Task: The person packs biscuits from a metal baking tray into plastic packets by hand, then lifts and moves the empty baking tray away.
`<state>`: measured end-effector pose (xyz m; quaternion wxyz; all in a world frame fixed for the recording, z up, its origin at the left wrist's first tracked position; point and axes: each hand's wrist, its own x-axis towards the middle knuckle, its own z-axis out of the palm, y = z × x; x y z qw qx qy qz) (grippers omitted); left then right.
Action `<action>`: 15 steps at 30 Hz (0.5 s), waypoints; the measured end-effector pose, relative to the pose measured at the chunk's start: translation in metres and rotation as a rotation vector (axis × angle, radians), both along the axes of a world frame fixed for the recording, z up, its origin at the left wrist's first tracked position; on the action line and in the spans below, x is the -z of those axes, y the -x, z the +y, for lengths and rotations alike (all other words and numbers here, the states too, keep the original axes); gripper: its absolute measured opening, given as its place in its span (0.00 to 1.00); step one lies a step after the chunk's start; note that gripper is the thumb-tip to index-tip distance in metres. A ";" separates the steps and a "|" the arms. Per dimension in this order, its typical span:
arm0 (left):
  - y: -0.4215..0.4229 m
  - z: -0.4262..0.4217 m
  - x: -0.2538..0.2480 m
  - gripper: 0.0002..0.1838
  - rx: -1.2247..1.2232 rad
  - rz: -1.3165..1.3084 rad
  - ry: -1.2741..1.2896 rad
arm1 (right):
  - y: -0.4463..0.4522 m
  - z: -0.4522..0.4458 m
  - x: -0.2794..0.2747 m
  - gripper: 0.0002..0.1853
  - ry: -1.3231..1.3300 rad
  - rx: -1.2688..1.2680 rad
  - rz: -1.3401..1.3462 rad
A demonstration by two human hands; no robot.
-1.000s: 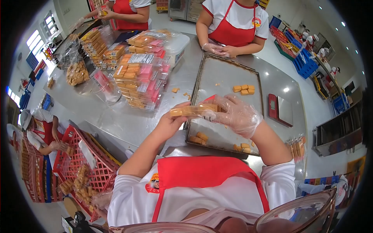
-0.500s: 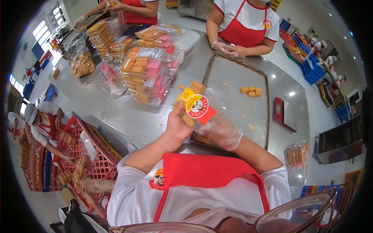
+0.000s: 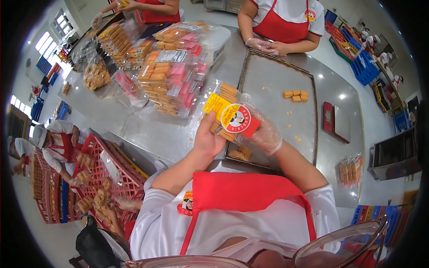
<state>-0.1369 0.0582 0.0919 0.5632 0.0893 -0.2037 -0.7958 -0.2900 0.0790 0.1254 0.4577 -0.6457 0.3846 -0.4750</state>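
Stacked packs [image 3: 157, 72] at 10 o'clock from hands, lying flat, probably for stability; white labels [image 3: 172, 56] too small to read. Left hand [image 3: 211, 138], bare: thumb pressing on front of biscuit pack [image 3: 228, 110], other fingers hidden. Pack between hands, label [image 3: 239, 119] up, seemingly for viewing; reads "PANADERIA". Right hand [image 3: 268, 132], gloved, at pack's right edge; cannot tell if fingers pinch. Tray [image 3: 277, 73], then scale [image 3: 336, 124], at 3 o'clock.

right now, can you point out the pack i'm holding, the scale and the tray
Pack [image 3: 235, 118], head view: on the round label on its face.
Scale [image 3: 339, 124], head view: on its grey platform.
Tray [image 3: 300, 121], head view: on a bare part of its floor.
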 end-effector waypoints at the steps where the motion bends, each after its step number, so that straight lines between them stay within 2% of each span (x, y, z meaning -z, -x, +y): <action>1: -0.001 0.000 0.000 0.24 0.030 0.032 -0.014 | 0.001 0.000 -0.003 0.27 0.030 0.011 0.133; 3: 0.000 -0.002 -0.006 0.24 0.034 0.089 -0.087 | 0.004 0.001 -0.009 0.27 0.086 0.032 0.398; 6: 0.001 -0.005 -0.004 0.23 0.051 0.132 -0.154 | 0.009 -0.004 0.000 0.27 0.373 0.007 0.680; 9: 0.001 -0.006 0.005 0.22 0.034 0.076 -0.134 | 0.005 -0.007 0.009 0.28 0.253 0.027 0.434; 12: 0.000 -0.006 0.006 0.22 -0.006 0.052 -0.108 | 0.000 -0.005 0.006 0.30 0.284 0.028 0.408; 15: 0.002 -0.006 0.010 0.22 -0.068 0.078 -0.146 | 0.001 0.000 0.010 0.31 0.422 0.039 0.626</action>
